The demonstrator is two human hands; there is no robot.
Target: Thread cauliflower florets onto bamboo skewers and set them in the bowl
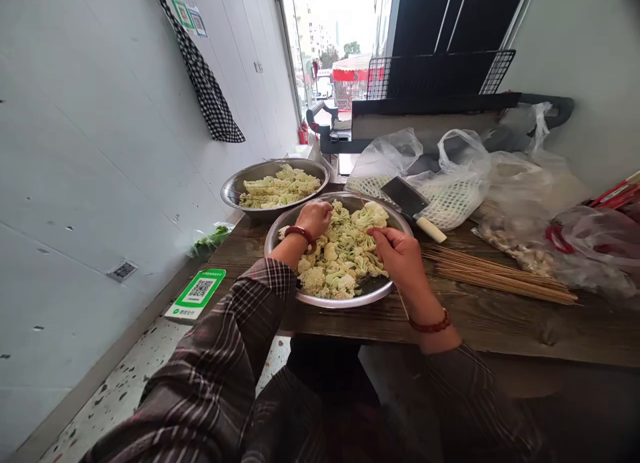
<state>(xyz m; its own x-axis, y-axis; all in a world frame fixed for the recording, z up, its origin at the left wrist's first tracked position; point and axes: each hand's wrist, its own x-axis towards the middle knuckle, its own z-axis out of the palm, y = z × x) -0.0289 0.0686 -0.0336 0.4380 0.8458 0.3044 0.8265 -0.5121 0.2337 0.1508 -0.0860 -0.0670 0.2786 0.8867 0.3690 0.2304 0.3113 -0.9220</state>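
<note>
Along the near edge of the table (525,329), both hands are at work over the near bowl (345,303), in which the cauliflower (333,259) lies in florets; dark metal shows at the lower right, where the layer thins. The left hand (314,219), bent at the wrist, reaches over the left part of the bowl; its fingertips are turned away, so whether they grip anything cannot be told. The right hand (400,253) is narrowed to a pinch, thumb against forefinger, at the right side of the florets; what lies in the pinch is too small to tell. The step appears to be piece-by-piece handling, best done by taking each floret at its stalk rather than its crumbly head, pressing lightly, and keeping both hands above the bowl so that fragments fall back in. Right of the bowl lies a bundle of sticks (500,276), whose ends call for careful fingertips. Behind it, the cleaver (406,197) has its pale handle toward the right; the right forearm should keep clear of it. Farther left, the far bowl (235,196) holds more cauliflower. Plastic bags (463,176) lie beyond the cleaver, before a bright opening (340,23).
</note>
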